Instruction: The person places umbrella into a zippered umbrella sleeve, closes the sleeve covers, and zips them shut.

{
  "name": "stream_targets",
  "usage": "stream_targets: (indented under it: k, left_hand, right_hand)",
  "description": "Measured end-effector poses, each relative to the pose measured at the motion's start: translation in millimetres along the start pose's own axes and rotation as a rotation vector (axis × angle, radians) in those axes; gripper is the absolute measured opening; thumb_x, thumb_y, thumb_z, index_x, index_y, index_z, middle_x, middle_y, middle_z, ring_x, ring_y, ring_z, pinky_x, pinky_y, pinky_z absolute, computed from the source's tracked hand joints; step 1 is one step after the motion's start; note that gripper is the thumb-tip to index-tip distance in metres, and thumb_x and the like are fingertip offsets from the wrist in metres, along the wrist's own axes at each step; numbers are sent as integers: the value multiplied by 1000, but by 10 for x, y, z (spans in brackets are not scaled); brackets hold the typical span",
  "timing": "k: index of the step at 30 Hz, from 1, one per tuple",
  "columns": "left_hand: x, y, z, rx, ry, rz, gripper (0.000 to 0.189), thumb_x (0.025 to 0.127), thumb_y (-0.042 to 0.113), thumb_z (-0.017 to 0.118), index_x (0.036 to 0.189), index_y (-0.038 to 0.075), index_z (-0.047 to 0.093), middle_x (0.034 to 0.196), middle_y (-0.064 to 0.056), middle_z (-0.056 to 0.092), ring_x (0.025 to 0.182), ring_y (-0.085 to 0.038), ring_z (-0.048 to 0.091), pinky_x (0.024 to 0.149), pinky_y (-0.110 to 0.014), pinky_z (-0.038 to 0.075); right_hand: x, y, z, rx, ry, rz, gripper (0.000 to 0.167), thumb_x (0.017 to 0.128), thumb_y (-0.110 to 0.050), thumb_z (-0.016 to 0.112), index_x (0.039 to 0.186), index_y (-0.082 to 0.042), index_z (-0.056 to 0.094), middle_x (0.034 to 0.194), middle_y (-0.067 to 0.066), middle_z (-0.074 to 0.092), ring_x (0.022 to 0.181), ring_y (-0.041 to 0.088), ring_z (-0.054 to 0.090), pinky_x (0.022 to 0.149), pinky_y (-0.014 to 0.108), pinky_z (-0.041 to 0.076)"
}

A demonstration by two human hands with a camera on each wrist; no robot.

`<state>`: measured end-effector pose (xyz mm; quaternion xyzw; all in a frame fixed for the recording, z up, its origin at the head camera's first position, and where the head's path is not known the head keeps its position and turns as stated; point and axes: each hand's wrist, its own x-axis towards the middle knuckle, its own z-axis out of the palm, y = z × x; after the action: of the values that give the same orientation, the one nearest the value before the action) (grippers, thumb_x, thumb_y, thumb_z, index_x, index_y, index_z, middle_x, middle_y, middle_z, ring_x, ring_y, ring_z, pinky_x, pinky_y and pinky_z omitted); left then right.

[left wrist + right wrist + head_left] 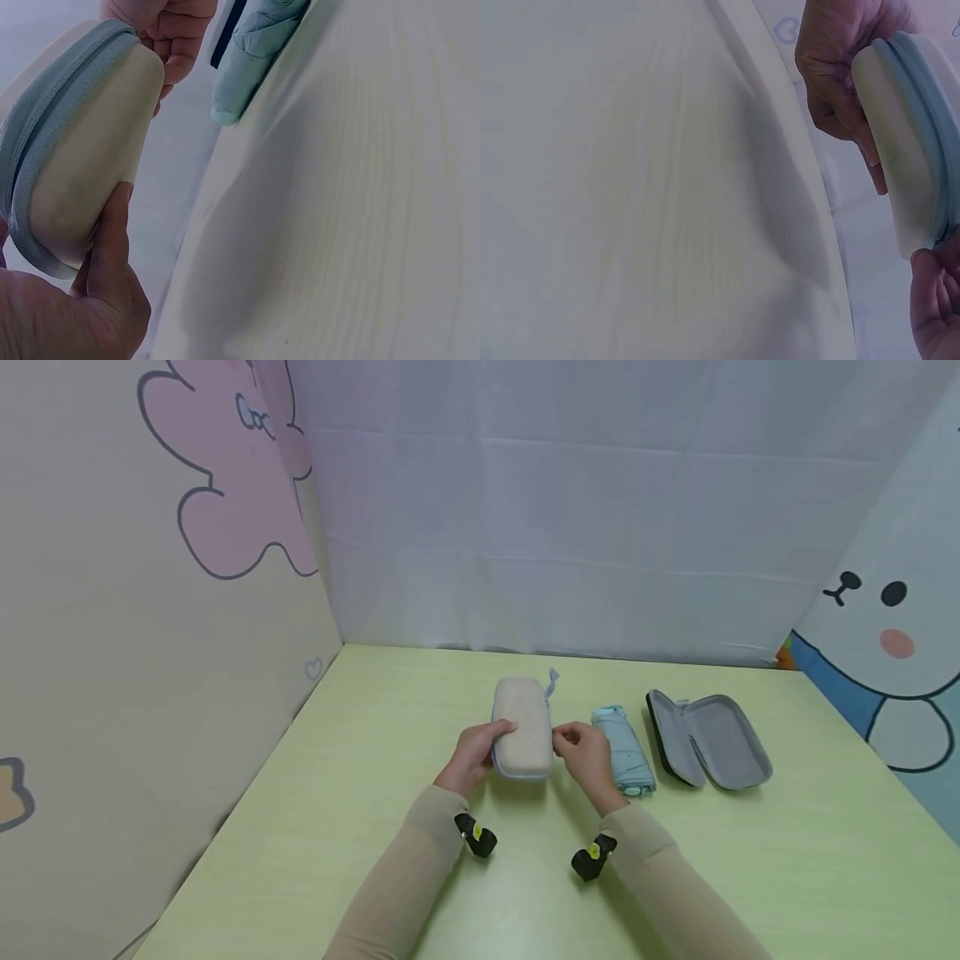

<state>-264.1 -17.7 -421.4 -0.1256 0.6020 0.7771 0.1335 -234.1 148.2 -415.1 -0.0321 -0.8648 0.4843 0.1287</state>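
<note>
One cream case [522, 727], its rim wrapped by a pale blue band [45, 120], is held up over the middle of the table [300, 827]. The left hand [477, 750] grips its left side, thumb laid over the top; the right hand [587, 756] pinches at its right edge. Just right of that lies a rolled blue-green bundle [624, 752], then a grey-lined case [727, 743], spread open.

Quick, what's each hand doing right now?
Left hand: holding the cream, rounded oblong case with blue fabric edging.
Right hand: closed, pinching at that edging.
</note>
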Motion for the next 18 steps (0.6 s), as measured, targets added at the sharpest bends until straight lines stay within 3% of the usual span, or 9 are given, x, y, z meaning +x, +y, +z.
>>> stream_targets:
  k: [10,18]
  left_hand:
    - [-24,-23,-9,-34,2,12,47,73,14,73,111,-9,60,95,-14,65,77,-19,61,68,-29,49]
    - [-5,-14,-10,-47,23,7,49,73,15,73,114,-7,60,103,-16,64,82,-19,61,72,-30,49]
  right_hand:
    - [-47,0,-1,9,-29,16,12,87,-7,61,87,2,68,76,9,66,67,18,60,58,26,47]
    - [-76,3,-1,16,-40,1,12,87,-7,61,88,2,69,76,8,66,67,17,61,58,26,48]
